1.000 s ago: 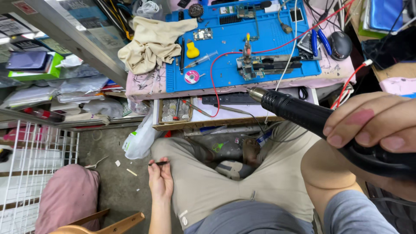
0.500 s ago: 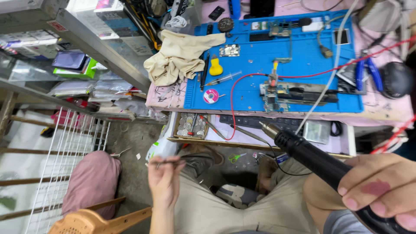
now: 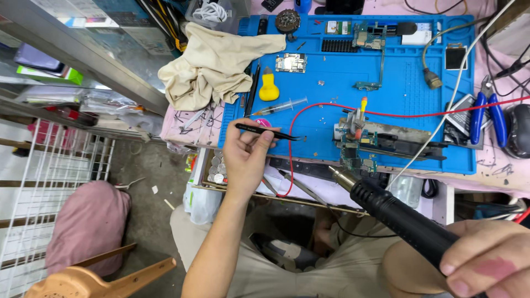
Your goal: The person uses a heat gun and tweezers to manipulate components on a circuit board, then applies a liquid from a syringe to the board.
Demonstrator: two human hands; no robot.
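Tweezers [image 3: 269,131], black, lie pinched between the left hand's [image 3: 245,156] thumb and fingers, tips at three o'clock over the blue mat [image 3: 408,105]. At five o'clock, the right hand [image 3: 486,259] wraps closed fingers around a hot-air wand [image 3: 395,212], nozzle toward the circuit board [image 3: 356,152].

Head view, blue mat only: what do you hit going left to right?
Beige cloth → yellow tool → syringe → clamped circuit board → blue-handled pliers. Nearer the camera: left hand holding black tweezers, then right hand holding the hot-air wand.
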